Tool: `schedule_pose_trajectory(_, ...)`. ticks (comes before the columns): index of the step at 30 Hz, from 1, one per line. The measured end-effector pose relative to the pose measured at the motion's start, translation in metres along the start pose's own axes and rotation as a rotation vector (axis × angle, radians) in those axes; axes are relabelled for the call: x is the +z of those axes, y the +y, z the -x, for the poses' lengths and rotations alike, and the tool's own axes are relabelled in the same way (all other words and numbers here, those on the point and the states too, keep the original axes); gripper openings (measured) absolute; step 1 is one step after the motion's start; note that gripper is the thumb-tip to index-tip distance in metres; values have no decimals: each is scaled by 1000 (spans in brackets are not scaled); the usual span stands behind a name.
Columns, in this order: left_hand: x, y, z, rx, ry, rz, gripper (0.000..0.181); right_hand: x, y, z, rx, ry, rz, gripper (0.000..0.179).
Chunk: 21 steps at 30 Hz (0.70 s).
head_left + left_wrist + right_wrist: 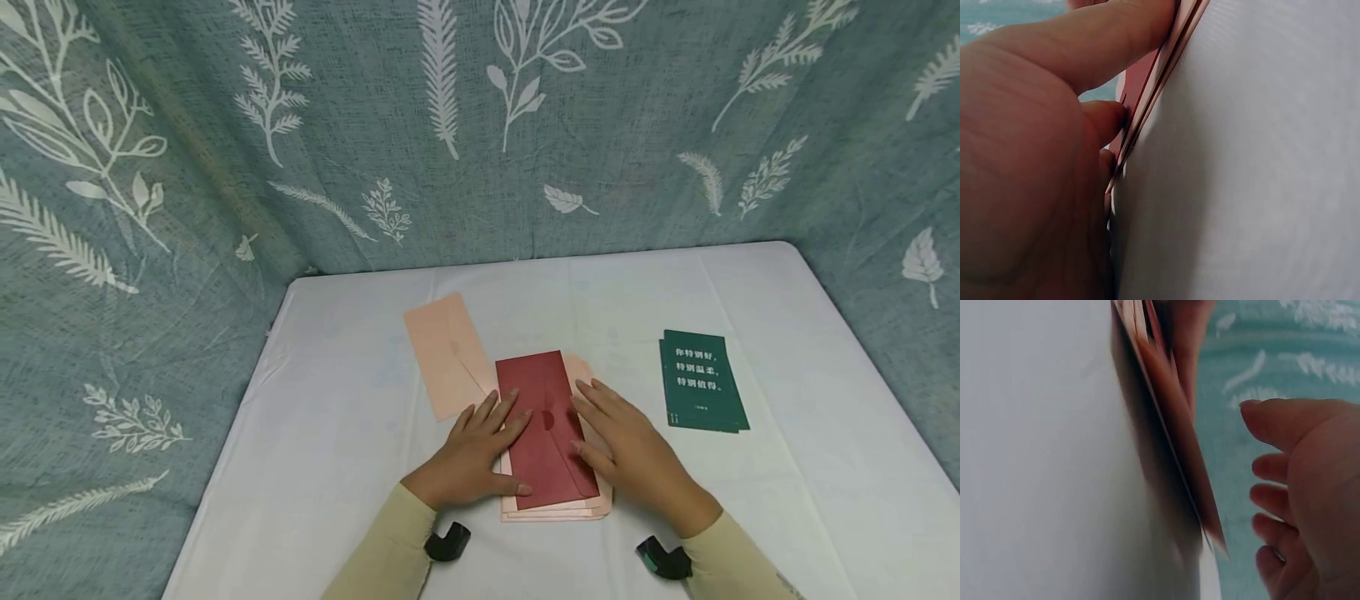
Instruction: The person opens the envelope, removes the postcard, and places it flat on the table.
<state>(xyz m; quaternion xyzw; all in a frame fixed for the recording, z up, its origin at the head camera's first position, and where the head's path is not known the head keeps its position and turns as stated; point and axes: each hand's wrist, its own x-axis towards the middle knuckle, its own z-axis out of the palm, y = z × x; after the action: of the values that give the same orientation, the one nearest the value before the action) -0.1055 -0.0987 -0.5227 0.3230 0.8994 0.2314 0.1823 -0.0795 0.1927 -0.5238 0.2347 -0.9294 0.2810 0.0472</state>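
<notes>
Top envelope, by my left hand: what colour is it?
The top envelope is dark red; it shows best in the head view.

sleeves (386, 546): pale khaki, dark marking (789, 586) on right | wrist pieces (447, 544): black, hooked, right green-patched | hands (468, 462): bare

In the head view, soft light is falling on the white table (330, 400). Wrist views are looking dimmer: in the left, a shadow (1160, 225) is lying toward six o'clock; in the right, the curtain (1297, 369) is blurring at two.
</notes>
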Motion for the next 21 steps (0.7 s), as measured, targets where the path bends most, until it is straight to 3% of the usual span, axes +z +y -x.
schedule_pose_trajectory(7, 0, 0, 1, -3, -6, 1, 102, 20, -8, 2, -52, -148, -2, 84)
schedule_pose_trajectory(11, 0, 0, 1, -2, -2, 2, 102, 23, -7, 6, -80, -155, 17, 85)
schedule_pose_trajectory(21, 1, 0, 0, -2, 3, 17, 102, 21, -7, 5, -54, -194, 11, 82)
